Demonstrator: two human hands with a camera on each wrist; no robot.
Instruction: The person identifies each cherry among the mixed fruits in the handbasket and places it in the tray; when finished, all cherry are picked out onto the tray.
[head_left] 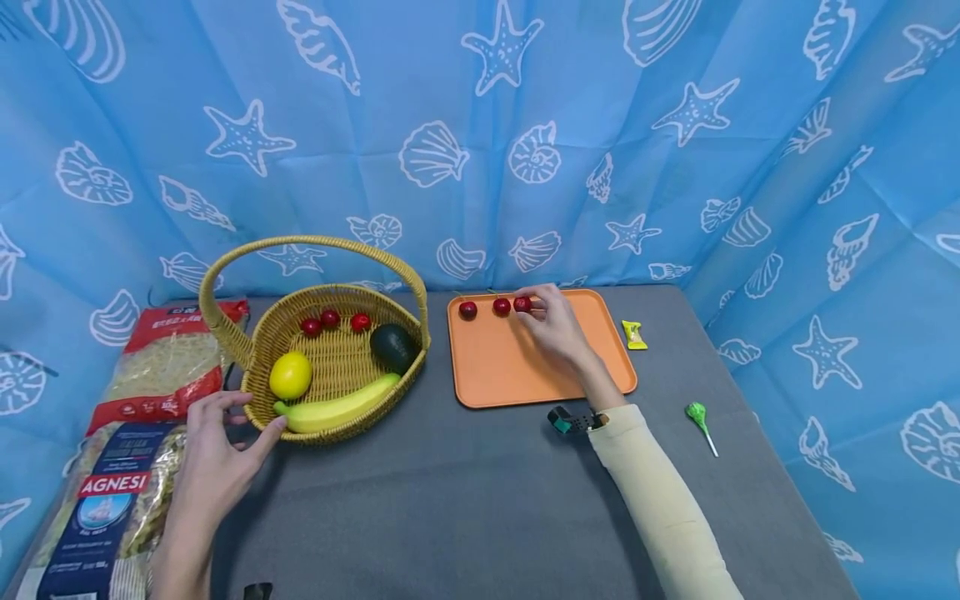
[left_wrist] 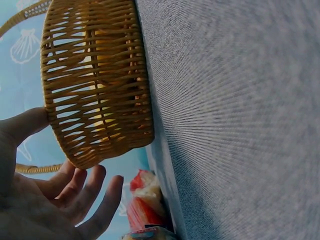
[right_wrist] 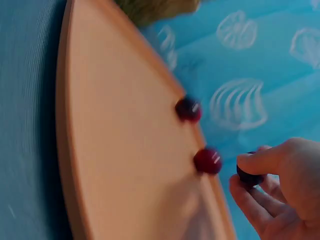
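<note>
My right hand (head_left: 557,327) pinches a dark red cherry (right_wrist: 249,176) between thumb and fingers, over the far edge of an orange tray (head_left: 495,375). Two more cherries, a left one (head_left: 468,310) and a nearer one (head_left: 501,307), lie along that edge. My left hand (head_left: 217,462) touches the near-left rim of a wicker basket (left_wrist: 95,85) with its thumb and fingertips, the fingers spread and relaxed. Inside the basket are a lemon (head_left: 290,375), a banana (head_left: 341,407), an avocado (head_left: 393,347) and several red fruits (head_left: 330,318) that look like cherries.
Left of the basket lie a red-and-clear food bag (head_left: 168,354) and an Agnesi pasta bag (head_left: 101,508). A yellow wrapped candy (head_left: 633,335) and a green lollipop (head_left: 697,414) lie right of the tray. A blue shell-patterned curtain (head_left: 480,125) hangs behind the grey table (head_left: 450,508).
</note>
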